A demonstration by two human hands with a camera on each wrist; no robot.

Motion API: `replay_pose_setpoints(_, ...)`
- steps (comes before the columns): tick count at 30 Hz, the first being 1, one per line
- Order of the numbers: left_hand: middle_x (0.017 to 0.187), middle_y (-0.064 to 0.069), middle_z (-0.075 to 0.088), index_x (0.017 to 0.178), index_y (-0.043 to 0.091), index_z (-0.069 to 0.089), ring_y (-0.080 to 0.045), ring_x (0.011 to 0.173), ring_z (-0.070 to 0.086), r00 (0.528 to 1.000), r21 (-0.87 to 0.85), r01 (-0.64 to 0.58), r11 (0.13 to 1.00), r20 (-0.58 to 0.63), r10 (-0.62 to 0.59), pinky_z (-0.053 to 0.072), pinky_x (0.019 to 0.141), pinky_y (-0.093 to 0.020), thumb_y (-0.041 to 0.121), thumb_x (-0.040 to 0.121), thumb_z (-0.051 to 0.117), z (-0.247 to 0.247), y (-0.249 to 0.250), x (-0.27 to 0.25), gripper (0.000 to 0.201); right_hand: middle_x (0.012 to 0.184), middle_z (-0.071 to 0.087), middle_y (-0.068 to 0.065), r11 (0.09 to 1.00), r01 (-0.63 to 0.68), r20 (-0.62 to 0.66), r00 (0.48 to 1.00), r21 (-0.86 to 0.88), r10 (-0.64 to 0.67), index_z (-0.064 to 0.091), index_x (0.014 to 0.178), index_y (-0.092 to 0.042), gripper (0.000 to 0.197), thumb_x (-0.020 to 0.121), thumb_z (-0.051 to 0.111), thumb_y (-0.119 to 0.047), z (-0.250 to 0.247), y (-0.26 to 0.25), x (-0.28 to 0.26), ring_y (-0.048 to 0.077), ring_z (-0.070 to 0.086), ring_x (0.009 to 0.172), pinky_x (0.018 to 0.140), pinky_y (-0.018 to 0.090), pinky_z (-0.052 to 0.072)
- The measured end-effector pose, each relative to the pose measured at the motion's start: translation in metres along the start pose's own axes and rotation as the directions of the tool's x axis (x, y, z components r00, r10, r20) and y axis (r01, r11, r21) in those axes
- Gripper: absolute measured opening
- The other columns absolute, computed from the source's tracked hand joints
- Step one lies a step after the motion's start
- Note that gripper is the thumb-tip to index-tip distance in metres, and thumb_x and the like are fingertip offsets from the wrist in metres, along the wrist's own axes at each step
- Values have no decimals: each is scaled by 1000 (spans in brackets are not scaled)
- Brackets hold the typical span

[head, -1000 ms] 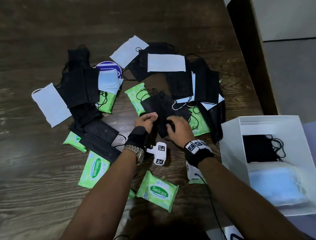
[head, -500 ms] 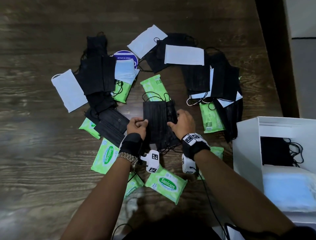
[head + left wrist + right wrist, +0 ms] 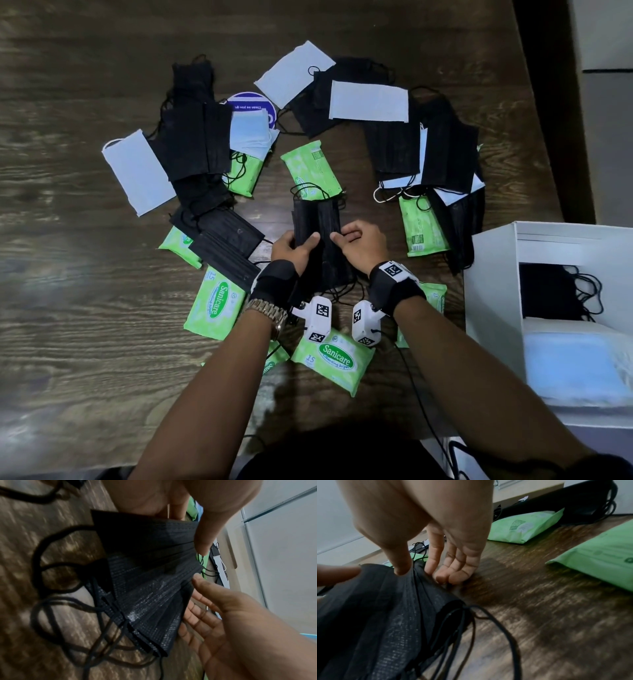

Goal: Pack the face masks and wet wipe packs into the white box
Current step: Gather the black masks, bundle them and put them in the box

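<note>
A stack of black face masks (image 3: 317, 219) lies lengthwise at the table's middle, ear loops trailing. My left hand (image 3: 296, 245) grips its left edge, thumb on top (image 3: 204, 545), fingers underneath. My right hand (image 3: 356, 240) pinches the right edge; its thumb (image 3: 401, 566) presses the stack of black face masks (image 3: 376, 608) and the fingers reach down beside it. The white box (image 3: 493, 274) stands open at the right, holding black masks (image 3: 548, 291) and a blue mask bundle (image 3: 575, 370). Green wet wipe packs (image 3: 334, 359) and other black and white masks lie around.
Loose masks and green packs ring the hands on the dark wooden table (image 3: 85, 308). A green pack (image 3: 310, 171) lies just beyond the held stack, another (image 3: 423, 226) to its right. A round blue-lidded item (image 3: 246, 104) sits at the back. The table's right edge runs behind the box.
The black mask stack has been drawn toward me and turned straight. Both hands have shifted from its near end to its two long edges.
</note>
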State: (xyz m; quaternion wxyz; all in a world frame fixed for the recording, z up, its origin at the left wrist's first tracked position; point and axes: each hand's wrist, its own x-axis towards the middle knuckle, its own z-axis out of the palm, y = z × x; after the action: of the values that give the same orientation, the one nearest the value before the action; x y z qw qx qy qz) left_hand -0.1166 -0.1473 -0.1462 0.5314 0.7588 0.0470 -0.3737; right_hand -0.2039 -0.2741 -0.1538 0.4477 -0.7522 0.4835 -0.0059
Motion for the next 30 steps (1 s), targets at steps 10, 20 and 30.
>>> replay_pose_setpoints(10,122,-28,58,127,-7,53,-45,108,57,957,-534,287,795,194,-215,44,98,-60,3,78,63,-20,-6,-13,51,117,65,0,959,26,32,999,283,-37,54,133,-14,66,80,78,-45,-5,2,-8,11,66,101,88,24,53)
replay_pose_setpoints(20,92,-14,67,106,7,58,-29,80,65,954,-594,230,771,293,-59,57,73,-39,-1,79,55,-21,-3,-26,28,123,69,7,758,-347,549,836,552,-17,65,126,-16,70,72,79,-58,-13,-2,-22,22,66,108,95,41,51)
replay_pose_setpoints(30,101,-12,65,113,12,48,-32,98,64,995,-220,39,975,97,-18,54,88,-45,-2,72,70,-2,5,-35,49,111,71,15,858,-118,308,950,499,-48,59,115,-11,36,83,74,-1,-2,-7,-32,28,68,104,94,43,54)
